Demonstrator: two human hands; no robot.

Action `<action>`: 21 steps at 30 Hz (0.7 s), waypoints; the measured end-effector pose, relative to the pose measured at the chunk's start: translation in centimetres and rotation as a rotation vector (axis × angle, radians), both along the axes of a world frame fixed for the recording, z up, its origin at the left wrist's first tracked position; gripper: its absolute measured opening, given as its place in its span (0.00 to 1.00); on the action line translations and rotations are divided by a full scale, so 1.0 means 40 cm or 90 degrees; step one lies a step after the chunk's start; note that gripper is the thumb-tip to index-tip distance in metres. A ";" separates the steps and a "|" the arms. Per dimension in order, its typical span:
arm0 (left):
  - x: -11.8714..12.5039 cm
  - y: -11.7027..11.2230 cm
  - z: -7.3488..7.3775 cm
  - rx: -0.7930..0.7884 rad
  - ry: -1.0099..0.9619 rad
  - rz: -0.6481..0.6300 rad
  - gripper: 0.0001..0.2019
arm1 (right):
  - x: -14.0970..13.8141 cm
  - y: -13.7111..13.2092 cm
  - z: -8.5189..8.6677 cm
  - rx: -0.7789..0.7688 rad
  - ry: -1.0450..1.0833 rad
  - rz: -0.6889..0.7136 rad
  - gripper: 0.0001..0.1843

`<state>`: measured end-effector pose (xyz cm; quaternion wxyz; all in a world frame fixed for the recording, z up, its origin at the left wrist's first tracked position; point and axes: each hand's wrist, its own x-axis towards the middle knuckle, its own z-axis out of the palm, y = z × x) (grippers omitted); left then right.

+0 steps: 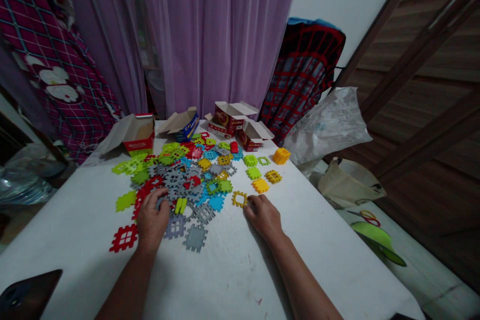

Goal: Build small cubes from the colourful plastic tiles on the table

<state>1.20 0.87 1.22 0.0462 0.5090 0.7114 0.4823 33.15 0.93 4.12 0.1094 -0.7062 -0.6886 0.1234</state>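
Note:
A heap of flat, notched interlocking plastic pieces (176,185) in grey, red, green, blue and yellow lies on the white table. At its near left side my left hand (153,217) rests with curled fingers, a grey piece (160,203) between thumb and fingers. My right hand (265,214) is to the right of the heap, its fingertips closed on the edge of a yellow square frame piece (234,199) lying near the table surface. Close to my left hand are a red window piece (123,238), a grey square piece (195,238) and two small lime pieces (180,205).
Beyond my right hand stand small stacks of yellow (281,155) and green pieces (254,173). Opened boxes, red (139,141), blue (187,129) and dark red (250,141), line the back edge. A dark phone-like object (30,294) lies front left. A plastic bag (330,122) hangs at right.

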 end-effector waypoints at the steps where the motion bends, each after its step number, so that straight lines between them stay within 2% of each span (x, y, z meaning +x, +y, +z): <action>1: 0.000 0.000 0.001 -0.001 0.000 -0.002 0.14 | -0.001 0.000 0.000 0.001 0.000 -0.002 0.18; 6: 0.000 0.000 0.003 0.009 0.004 -0.008 0.14 | -0.003 -0.005 -0.001 0.005 -0.014 -0.004 0.17; 11: 0.001 0.002 0.001 0.008 0.011 0.002 0.15 | -0.007 -0.012 -0.006 0.035 -0.033 -0.004 0.21; 15: 0.001 0.002 -0.001 0.006 0.017 0.007 0.15 | -0.016 -0.016 -0.023 0.051 -0.037 -0.007 0.18; 18: -0.001 0.002 -0.002 0.006 0.017 -0.001 0.16 | -0.008 -0.016 -0.042 0.091 -0.004 -0.012 0.17; 21: -0.004 0.001 -0.001 0.008 0.013 -0.014 0.16 | 0.040 0.000 -0.049 0.165 0.075 -0.062 0.20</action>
